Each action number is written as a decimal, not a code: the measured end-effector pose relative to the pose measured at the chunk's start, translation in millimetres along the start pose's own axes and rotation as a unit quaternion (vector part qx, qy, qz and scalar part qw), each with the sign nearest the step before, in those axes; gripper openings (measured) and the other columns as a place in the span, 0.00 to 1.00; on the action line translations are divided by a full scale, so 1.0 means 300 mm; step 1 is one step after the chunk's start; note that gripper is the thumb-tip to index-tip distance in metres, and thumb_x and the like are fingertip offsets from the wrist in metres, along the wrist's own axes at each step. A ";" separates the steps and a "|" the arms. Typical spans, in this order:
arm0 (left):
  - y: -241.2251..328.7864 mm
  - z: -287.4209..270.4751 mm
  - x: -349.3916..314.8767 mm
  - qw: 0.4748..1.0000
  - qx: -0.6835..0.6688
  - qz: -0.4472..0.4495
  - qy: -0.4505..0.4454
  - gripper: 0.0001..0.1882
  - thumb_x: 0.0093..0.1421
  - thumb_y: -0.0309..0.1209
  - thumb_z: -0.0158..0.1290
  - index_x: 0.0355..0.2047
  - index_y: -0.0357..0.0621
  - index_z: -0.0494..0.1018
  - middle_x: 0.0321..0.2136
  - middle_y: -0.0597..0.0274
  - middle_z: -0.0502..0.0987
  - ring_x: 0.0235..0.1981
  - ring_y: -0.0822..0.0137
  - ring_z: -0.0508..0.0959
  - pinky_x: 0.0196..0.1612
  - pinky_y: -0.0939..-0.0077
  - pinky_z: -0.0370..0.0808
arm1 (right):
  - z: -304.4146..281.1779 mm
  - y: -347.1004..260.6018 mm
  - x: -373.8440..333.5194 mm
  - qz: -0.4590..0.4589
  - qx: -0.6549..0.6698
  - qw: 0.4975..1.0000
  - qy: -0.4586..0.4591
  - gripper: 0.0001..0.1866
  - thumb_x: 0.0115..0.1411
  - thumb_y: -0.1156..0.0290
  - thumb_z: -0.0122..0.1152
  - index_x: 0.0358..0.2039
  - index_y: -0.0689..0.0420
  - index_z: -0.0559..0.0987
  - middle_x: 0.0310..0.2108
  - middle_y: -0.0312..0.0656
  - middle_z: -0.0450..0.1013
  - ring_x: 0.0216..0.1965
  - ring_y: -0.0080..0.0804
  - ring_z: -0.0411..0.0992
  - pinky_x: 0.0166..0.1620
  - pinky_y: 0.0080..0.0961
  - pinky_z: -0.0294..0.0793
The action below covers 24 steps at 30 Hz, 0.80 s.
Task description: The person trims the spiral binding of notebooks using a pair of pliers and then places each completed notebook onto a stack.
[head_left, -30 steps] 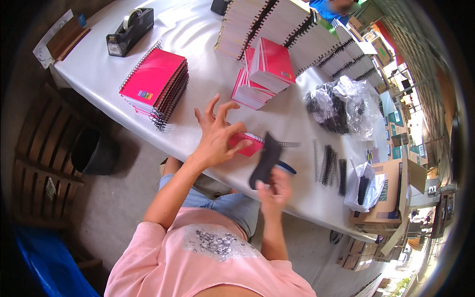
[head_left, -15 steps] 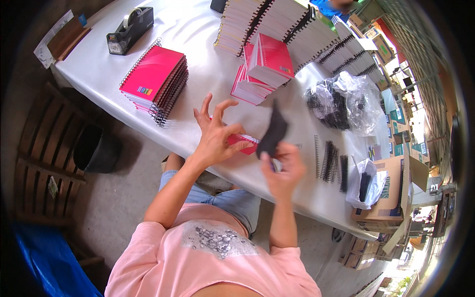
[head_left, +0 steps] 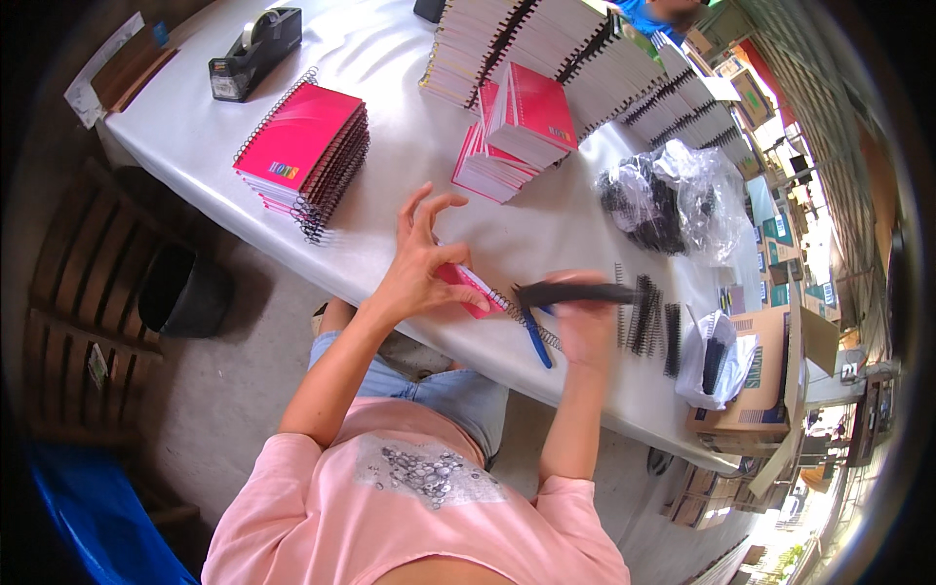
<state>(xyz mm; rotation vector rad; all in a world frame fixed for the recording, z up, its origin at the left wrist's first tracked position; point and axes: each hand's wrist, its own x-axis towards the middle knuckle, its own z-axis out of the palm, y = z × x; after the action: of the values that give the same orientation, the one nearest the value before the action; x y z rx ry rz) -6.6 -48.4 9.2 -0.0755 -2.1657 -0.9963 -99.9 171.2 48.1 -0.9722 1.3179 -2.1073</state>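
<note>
My left hand point(head_left: 419, 271) pinches a small red notebook point(head_left: 465, 289) near the table's front edge, its upper fingers raised and curled. A dark wire coil point(head_left: 548, 335) runs along the notebook's edge and sticks out past its end. My right hand point(head_left: 587, 330), smeared by motion, is closed around a long black thing point(head_left: 595, 292) whose kind I cannot make out. Beside it slants a blue rod-like piece point(head_left: 536, 337); whether it belongs to the black thing is unclear. Several loose black coils point(head_left: 645, 317) lie just right of my right hand.
Coil-bound red notebooks point(head_left: 302, 136) are stacked at left, near a black tape dispenser point(head_left: 255, 54). More red notebooks point(head_left: 526, 112) stand before tall page stacks point(head_left: 468, 49). Right are a clear plastic bag of coils point(head_left: 673, 200), a white bag point(head_left: 717, 366) and a cardboard box point(head_left: 765, 361).
My right hand has moved slightly right, and the black thing has swung from upright to nearly level. The coil's protruding end and the blue piece now show. My left hand keeps the notebook.
</note>
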 end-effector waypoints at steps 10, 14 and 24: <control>-0.011 0.003 0.010 0.997 -0.057 -0.032 -0.050 0.26 0.26 0.47 0.70 0.17 0.46 0.69 0.51 0.57 0.60 0.47 0.51 0.59 0.45 0.57 0.64 | -0.001 0.139 0.045 0.087 -0.245 0.965 -0.015 0.07 0.50 0.78 0.59 0.31 0.61 0.78 0.31 0.43 0.73 0.35 0.29 0.72 0.43 0.23 0.70; -0.021 0.021 0.025 0.998 -0.032 -0.038 -0.046 0.26 0.27 0.48 0.70 0.18 0.46 0.68 0.49 0.56 0.60 0.45 0.52 0.60 0.45 0.59 0.62 | 0.009 0.127 0.043 -0.072 -0.063 0.995 0.039 0.09 0.44 0.85 0.59 0.29 0.63 0.79 0.31 0.39 0.73 0.35 0.24 0.71 0.40 0.18 0.69; -0.033 0.024 0.030 0.995 -0.090 -0.034 -0.017 0.30 0.25 0.47 0.72 0.23 0.47 0.67 0.50 0.53 0.58 0.42 0.55 0.62 0.43 0.64 0.65 | -0.003 0.129 0.075 -0.011 -0.277 0.961 0.009 0.13 0.42 0.85 0.59 0.31 0.61 0.81 0.32 0.44 0.74 0.37 0.32 0.73 0.43 0.26 0.71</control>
<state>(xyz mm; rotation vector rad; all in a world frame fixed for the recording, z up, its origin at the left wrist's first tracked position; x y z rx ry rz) -20.8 -52.7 5.7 -0.1061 -2.1159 -1.2354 -114.4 139.4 20.0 -1.1835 1.9707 -1.7889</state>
